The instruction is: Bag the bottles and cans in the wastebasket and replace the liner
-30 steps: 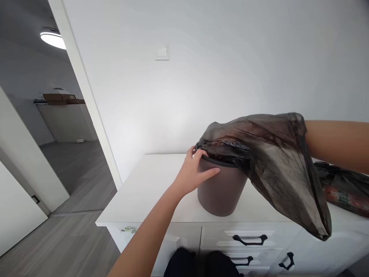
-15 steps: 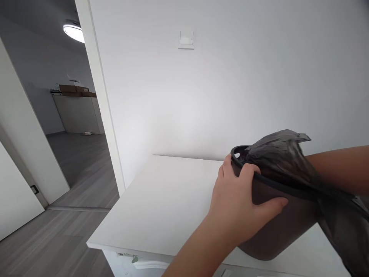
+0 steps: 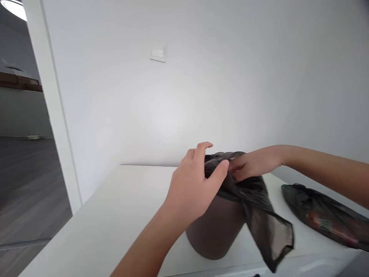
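Observation:
A dark brown trash can (image 3: 216,227) stands on the white cabinet top, with a thin black garbage bag (image 3: 271,231) bunched in its mouth and draped over its right side. One corner of the bag hangs below the rim. My left hand (image 3: 194,186) is at the can's left rim, its fingers spread and curved over the edge, its thumb close to the bag. At the can's mouth, my right hand (image 3: 253,165) has curled fingers gripping the bag; its fingertips are partly hidden in the folds.
A filled black bag (image 3: 319,215) with something reddish inside lies at the right on the white cabinet top (image 3: 115,215). Behind is a white wall with a light switch (image 3: 158,54). A door frame (image 3: 54,96) and grey floor are at the left.
My view has turned right, bringing the filled bag into sight. My left hand has loosened from the rim. My right hand has come into view at the can's mouth, with the liner bunched there.

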A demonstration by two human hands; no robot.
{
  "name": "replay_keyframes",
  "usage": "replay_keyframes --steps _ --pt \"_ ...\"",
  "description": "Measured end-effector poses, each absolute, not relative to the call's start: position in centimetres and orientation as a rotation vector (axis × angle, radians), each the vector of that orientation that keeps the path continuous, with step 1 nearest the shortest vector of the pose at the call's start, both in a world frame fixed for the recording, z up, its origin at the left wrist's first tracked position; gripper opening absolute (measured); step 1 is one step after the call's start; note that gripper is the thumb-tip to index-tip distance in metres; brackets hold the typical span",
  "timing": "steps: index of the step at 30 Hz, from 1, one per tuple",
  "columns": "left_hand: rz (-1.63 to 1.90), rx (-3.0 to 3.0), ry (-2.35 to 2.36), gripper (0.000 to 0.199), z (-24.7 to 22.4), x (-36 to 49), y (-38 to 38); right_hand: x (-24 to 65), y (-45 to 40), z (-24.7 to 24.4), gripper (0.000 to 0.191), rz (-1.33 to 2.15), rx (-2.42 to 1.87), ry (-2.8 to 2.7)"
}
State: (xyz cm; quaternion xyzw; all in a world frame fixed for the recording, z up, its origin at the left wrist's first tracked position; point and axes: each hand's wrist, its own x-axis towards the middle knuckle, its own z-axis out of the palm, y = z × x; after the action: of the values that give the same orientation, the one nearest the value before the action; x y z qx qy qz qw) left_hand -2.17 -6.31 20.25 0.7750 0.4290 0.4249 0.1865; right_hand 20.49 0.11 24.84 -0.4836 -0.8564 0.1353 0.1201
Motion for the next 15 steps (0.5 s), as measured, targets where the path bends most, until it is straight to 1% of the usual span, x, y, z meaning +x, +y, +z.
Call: replay_keyframes --steps 1,3,5,7,9,10,12,13,15 --pt "1.153 2.244 1.259 0.047 20.8 -1.2 -6.2 21.0 -0.9 25.9 0.019 0.522 -1.381 -2.613" --pt "1.05 2.404 1.348 0.054 21.8 0.7 -5.3 22.3 -1.9 26.9 0.029 0.645 -1.268 -2.693" --pt "0.982 2.53 1.411 0.055 22.6 2.0 -3.8 23.8 -1.6 26.6 0.039 0.47 -1.198 -2.575" --pt "0.996 2.571 1.435 0.055 23.5 2.3 -1.7 25.1 -0.1 25.2 0.048 0.232 -1.204 -2.434" --pt "1.06 2.512 1.419 0.05 24.4 1.7 0.6 25.9 2.2 23.1 0.062 0.06 -1.262 -2.262" --pt "1.084 2.447 1.391 0.046 24.7 1.2 1.7 26.0 3.4 22.1 0.07 0.036 -1.315 -2.165" --pt "1.088 2.237 1.319 0.042 25.0 -0.1 3.7 26.1 5.4 20.3 0.081 0.134 -1.445 -1.959" --pt "1.07 2.105 1.285 0.042 24.8 -0.8 4.5 26.1 6.1 19.6 0.083 0.245 -1.492 -1.864" --pt "1.019 1.835 1.252 0.042 23.9 -2.1 5.7 26.2 6.8 18.6 0.076 0.558 -1.511 -1.701"
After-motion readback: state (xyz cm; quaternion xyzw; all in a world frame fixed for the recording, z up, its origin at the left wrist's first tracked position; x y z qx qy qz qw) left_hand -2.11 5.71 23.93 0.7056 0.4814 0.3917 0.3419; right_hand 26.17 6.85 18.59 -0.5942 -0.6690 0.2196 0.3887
